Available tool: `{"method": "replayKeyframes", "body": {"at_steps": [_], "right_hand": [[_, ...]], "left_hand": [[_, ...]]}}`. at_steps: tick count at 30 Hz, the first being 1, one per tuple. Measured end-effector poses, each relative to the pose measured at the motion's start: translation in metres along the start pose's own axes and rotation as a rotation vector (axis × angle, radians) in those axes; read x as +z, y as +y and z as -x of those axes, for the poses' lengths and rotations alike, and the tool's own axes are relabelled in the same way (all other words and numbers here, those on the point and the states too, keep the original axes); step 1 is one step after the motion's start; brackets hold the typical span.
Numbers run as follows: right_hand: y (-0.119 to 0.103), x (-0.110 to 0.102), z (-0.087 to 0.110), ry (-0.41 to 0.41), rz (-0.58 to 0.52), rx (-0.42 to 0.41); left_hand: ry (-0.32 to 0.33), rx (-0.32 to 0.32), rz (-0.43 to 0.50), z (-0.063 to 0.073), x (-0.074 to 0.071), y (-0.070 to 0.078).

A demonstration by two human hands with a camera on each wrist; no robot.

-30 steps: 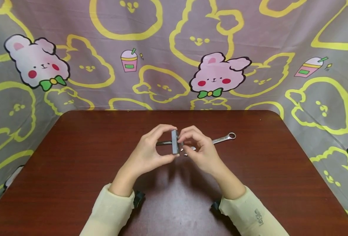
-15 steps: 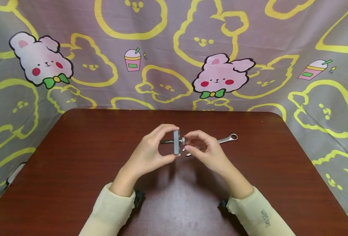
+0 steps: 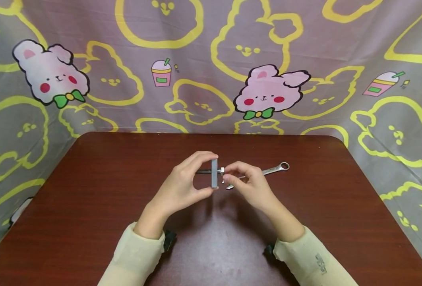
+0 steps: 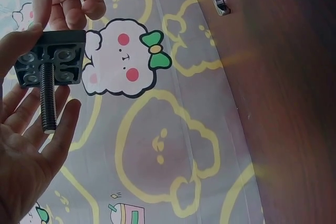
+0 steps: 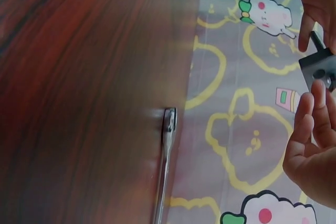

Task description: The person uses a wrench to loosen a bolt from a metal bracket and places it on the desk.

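Note:
My left hand (image 3: 179, 180) holds a grey square plate (image 3: 214, 173) on edge, thumb below and fingers above. A threaded bolt (image 4: 48, 95) runs through it, its long shank pointing left toward the palm. Out of the plate's right face sticks the bolt's hexagonal end (image 3: 222, 170), with a short bit of shank showing. My right hand (image 3: 250, 180) has its thumb and index fingertips right at that hexagonal end, which stays visible just left of them. The right wrist view shows the right fingers loosely bent before the plate's dark face (image 5: 315, 69).
A steel combination wrench (image 3: 273, 171) lies on the brown table (image 3: 107, 178) behind my right hand, its ring end to the right and its open end partly hidden by the fingers. A patterned curtain (image 3: 196, 59) surrounds the table's back and sides.
My right fingers covered the hexagonal end a second ago, then drew back to the right. Now they have moved slightly back toward it. The left hand keeps holding the plate.

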State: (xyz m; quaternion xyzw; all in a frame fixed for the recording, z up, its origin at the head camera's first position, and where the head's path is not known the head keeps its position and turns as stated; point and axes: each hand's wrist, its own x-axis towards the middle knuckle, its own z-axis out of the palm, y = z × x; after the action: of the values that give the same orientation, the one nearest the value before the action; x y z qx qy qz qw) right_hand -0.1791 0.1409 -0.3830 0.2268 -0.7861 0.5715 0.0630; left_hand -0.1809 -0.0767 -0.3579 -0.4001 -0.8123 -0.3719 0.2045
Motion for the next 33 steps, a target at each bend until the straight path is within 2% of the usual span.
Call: {"method": "replayKeyframes", "body": {"at_steps": [8,16,23,33], "right_hand": [[-0.0028,0.0029,-0.0005,0.038,-0.041,0.014],[-0.0062,0.0039,0.0004,0.040,-0.123,-0.033],[-0.0067,0.0058,0.0007,0.074,-0.125,-0.072],[-0.0099,0.0097,-0.0002,0.064,-0.123,-0.228]], "left_hand": [[-0.003,0.000,0.000,-0.0010,0.0005,0.0003],[-0.015,-0.007,0.003,-0.0018,0.0032,-0.0013],[-0.014,-0.005,0.006,-0.0021,0.0045,-0.0023],[-0.023,-0.022,0.000,-0.0020,0.0038,-0.0017]]}}
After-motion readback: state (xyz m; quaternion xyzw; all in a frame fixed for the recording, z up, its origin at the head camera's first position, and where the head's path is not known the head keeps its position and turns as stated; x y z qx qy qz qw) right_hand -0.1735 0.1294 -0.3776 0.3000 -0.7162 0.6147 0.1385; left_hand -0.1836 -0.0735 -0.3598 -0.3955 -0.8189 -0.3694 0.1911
